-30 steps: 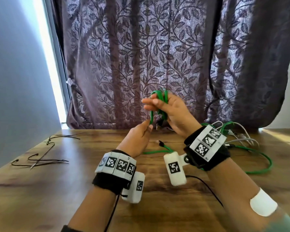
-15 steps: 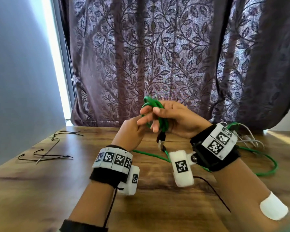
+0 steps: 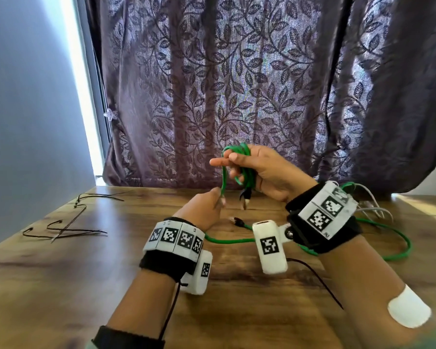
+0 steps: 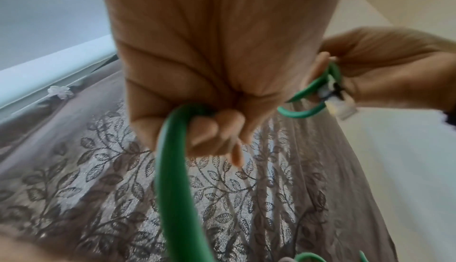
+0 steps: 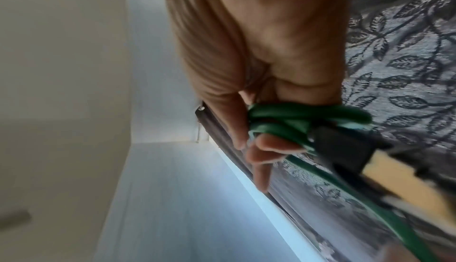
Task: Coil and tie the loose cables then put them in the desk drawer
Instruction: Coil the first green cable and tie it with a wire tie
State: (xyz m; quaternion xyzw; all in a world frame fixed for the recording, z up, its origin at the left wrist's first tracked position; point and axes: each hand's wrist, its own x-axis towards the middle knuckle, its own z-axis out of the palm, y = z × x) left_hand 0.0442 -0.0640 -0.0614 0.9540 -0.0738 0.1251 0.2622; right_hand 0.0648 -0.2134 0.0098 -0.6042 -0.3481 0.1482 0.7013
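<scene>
Since a moment ago the left hand (image 3: 204, 209) has dropped, drawing a strand taut from the green cable (image 3: 246, 167) coil gripped in the right hand (image 3: 267, 172), so wrapping continues.

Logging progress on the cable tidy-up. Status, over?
Right hand grips the green cable coil. Left hand pinches its loose strand. No tie on yet. More cables loose on the desk; drawer not in view.

Bare wooden desk (image 3: 61, 285) lies open at front left and between the forearms. At far left, thin black ties (image 3: 66, 227) sprawl on it. A second green cable (image 3: 388, 238) and grey cables (image 3: 373, 207) clutter the right side (partly hidden behind the wrist). The curtain (image 3: 262, 96) closes the back edge.
</scene>
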